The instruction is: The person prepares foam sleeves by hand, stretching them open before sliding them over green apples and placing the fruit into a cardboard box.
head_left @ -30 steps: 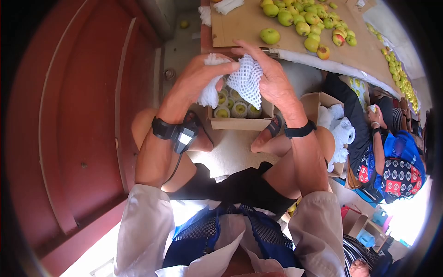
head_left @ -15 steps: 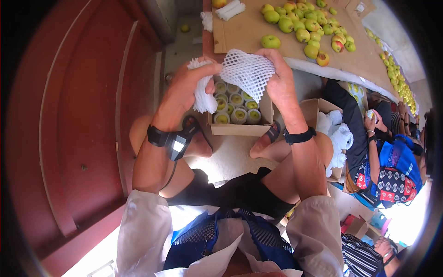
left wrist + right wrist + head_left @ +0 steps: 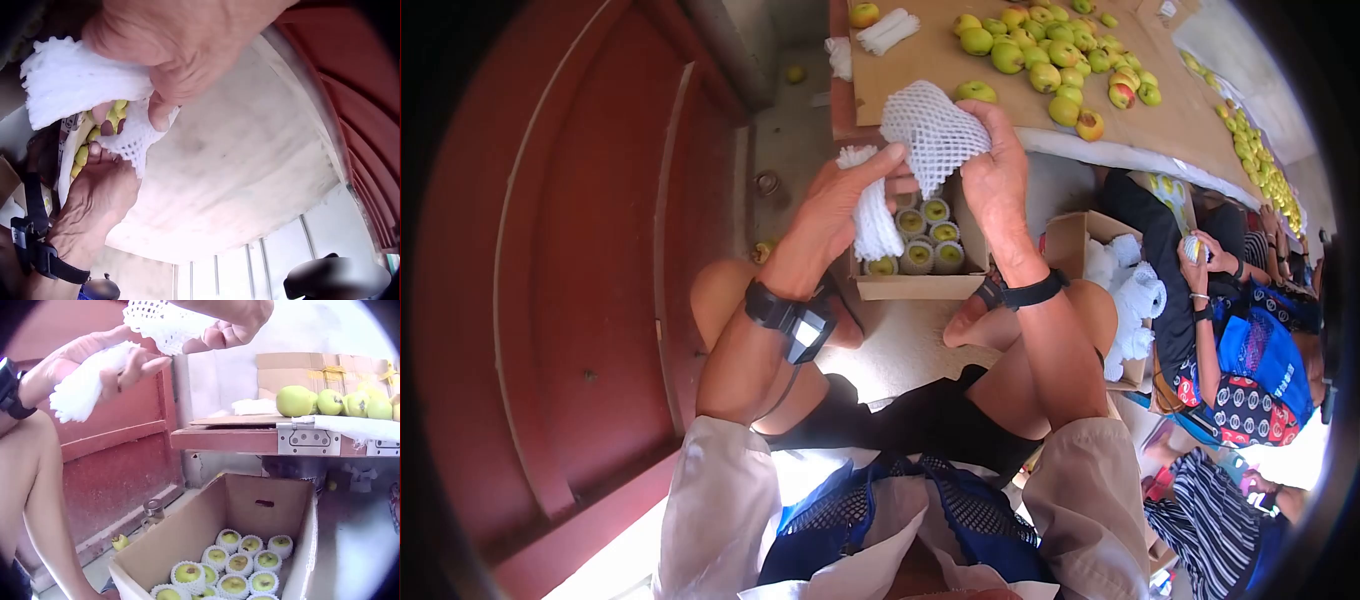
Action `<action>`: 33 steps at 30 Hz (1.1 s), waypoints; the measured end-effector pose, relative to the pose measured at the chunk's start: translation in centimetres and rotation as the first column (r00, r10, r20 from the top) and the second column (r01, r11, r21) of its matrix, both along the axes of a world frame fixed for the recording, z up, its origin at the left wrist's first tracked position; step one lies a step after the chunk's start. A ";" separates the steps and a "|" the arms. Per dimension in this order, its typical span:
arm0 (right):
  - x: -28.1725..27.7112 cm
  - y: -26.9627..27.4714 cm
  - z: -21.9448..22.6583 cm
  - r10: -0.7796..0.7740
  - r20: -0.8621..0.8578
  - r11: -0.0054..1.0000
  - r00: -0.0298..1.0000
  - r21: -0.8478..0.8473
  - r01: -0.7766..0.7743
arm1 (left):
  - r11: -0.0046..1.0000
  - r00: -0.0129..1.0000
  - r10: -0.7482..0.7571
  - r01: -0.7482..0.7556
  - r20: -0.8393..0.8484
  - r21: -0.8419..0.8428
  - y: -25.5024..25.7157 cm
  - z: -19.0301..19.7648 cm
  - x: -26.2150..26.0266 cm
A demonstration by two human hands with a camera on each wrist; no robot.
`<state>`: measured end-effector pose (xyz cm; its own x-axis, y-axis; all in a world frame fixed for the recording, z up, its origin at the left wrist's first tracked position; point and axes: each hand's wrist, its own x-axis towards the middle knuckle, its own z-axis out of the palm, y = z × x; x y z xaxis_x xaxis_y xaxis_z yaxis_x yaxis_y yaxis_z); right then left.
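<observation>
My left hand (image 3: 832, 205) holds a bundle of white foam fruit nets (image 3: 875, 215), its fingers lying across the bundle in the right wrist view. My right hand (image 3: 998, 180) pinches one loose foam net (image 3: 930, 125) by its side, thumb and fingers at its edge. That net is spread flat, with its mesh showing. The left thumb reaches to the lower left edge of the net. Below both hands stands a cardboard box (image 3: 212, 509) of green apples (image 3: 234, 584), each in its own white foam net.
A cardboard-covered table (image 3: 930, 60) ahead bears many loose apples (image 3: 1050, 55) and some foam nets (image 3: 888, 32). A red door (image 3: 560, 250) is at left. To the right are a box of foam nets (image 3: 1135, 300) and a seated person (image 3: 1250, 350). A jar (image 3: 152, 509) stands on the floor.
The loose net went from bunched between both hands to spread out, then moved up toward the table. The left hand drew away with the bundle, then came back right to the net.
</observation>
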<state>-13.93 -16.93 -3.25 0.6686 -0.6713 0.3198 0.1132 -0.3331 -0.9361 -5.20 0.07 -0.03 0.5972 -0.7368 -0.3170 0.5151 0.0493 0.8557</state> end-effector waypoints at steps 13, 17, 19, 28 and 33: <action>-2.0 0.0 0.4 0.457 0.013 0.839 0.890 0.327 -0.435 | 0.928 0.867 0.371 -0.355 0.332 -0.110 0.1 -1.2 1.6; -2.9 -0.3 3.2 0.436 -0.089 0.803 0.896 0.488 -0.342 | 0.951 0.850 0.299 -0.304 0.433 -0.059 0.6 -1.4 1.5; -2.4 0.2 2.6 0.434 -0.045 0.812 0.900 0.453 -0.369 | 0.965 0.835 0.244 -0.259 0.493 -0.039 0.8 -1.6 1.3; -0.4 1.9 0.1 0.122 -0.102 0.981 0.987 0.165 -0.105 | 0.941 0.696 0.233 -0.337 0.679 0.024 0.8 -2.6 0.2; -0.3 2.8 0.3 -0.017 -0.048 0.984 0.999 -0.180 0.008 | 0.937 0.672 0.208 -0.346 0.711 0.053 0.2 -2.8 -0.4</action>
